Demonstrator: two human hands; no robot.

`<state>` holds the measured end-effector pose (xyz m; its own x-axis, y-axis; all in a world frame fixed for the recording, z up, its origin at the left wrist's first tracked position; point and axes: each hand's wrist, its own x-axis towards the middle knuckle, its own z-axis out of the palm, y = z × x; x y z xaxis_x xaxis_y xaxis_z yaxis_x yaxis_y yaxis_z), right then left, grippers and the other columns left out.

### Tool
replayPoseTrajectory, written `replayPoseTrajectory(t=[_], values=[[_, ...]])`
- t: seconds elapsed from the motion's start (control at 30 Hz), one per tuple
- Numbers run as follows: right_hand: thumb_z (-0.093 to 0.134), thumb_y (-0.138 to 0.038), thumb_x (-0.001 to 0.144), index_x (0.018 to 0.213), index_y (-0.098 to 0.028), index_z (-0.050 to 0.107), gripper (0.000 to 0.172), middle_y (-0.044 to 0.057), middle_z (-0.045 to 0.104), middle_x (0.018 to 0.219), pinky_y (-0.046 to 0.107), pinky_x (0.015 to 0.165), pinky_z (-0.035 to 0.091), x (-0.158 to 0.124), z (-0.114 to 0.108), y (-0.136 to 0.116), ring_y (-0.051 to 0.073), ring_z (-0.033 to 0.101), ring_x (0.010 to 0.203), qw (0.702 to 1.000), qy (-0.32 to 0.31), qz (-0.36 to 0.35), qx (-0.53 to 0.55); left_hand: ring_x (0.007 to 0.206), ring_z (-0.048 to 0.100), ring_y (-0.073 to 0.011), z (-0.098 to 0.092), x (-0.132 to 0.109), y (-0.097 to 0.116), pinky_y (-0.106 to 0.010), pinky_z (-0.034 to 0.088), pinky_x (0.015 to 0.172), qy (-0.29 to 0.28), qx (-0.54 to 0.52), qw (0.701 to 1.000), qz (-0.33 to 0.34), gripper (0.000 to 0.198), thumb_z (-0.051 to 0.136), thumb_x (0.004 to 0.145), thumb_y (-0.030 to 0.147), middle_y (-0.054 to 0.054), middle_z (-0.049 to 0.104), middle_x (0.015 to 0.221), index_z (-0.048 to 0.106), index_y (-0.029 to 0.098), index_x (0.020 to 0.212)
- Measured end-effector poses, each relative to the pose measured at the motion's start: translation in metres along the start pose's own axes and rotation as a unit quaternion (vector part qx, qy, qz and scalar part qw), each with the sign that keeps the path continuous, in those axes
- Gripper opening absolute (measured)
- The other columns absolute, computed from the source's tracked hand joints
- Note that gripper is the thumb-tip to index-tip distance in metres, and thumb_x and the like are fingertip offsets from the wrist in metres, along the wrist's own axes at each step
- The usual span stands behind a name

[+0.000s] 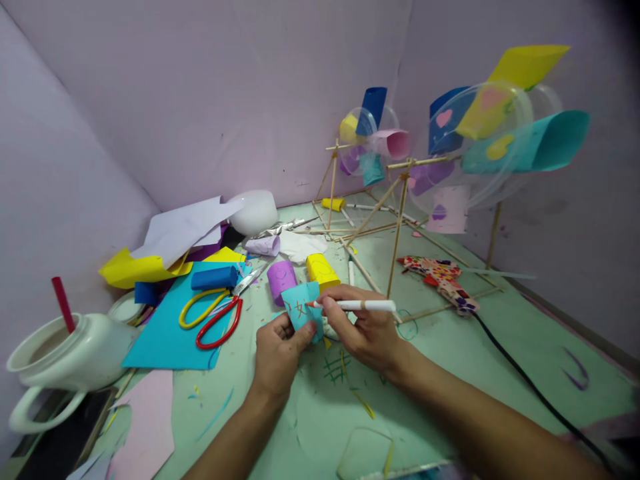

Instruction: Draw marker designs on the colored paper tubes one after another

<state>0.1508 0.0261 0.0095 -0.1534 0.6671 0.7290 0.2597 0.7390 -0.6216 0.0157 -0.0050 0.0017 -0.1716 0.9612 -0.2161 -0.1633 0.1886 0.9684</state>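
Note:
A small light-blue paper tube (301, 299) is pinched in my left hand (278, 353), thumb on its front. My right hand (367, 327) grips a white marker (367, 305), and its red-orange tip rests at or very near the paper. Brownish-orange marks show on the blue surface. Just behind stand a purple paper tube (281, 281) and a yellow paper tube (323, 271), both with drawn lines. To the left lie scissors (220, 317) with one yellow and one red handle loop.
Bamboo-stick frames on the right carry wheels of clear plastic discs (495, 147) and coloured paper tubes. A floral-patterned glue gun (440, 277) trails a black cord. On the left are blue paper (170, 333), a white teapot-like vessel (85, 353) and paper scraps (147, 420).

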Motion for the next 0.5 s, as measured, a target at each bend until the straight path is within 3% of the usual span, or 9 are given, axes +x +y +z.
replayPoseTrajectory(t=[0.27, 0.5], values=[[0.050, -0.015, 0.082, 0.072, -0.016, 0.062, 0.016, 0.002, 0.064, 0.061, 0.020, 0.049, 0.047, -0.0028, 0.0007, -0.0027, 0.011, 0.059, 0.053, 0.999, -0.011, 0.037, 0.033, 0.067, 0.063, -0.0207, 0.0003, -0.0002, 0.0005, -0.030, 0.049, 0.066, -0.002, -0.001, 1.000, 0.007, 0.031, 0.079, 0.054, 0.031, -0.006, 0.073, 0.071, 0.074, 0.011, 0.078], [0.051, -0.016, 0.083, 0.075, -0.016, 0.063, 0.014, 0.003, 0.066, 0.067, 0.022, 0.053, 0.049, -0.0024, -0.0012, 0.0008, 0.012, 0.061, 0.057, 0.997, -0.002, 0.061, 0.049, 0.068, 0.063, -0.0208, -0.0009, 0.0007, -0.0023, -0.030, 0.049, 0.064, -0.001, -0.008, 1.000, -0.005, 0.035, 0.080, 0.052, 0.033, -0.008, 0.073, 0.074, 0.074, 0.011, 0.079]])
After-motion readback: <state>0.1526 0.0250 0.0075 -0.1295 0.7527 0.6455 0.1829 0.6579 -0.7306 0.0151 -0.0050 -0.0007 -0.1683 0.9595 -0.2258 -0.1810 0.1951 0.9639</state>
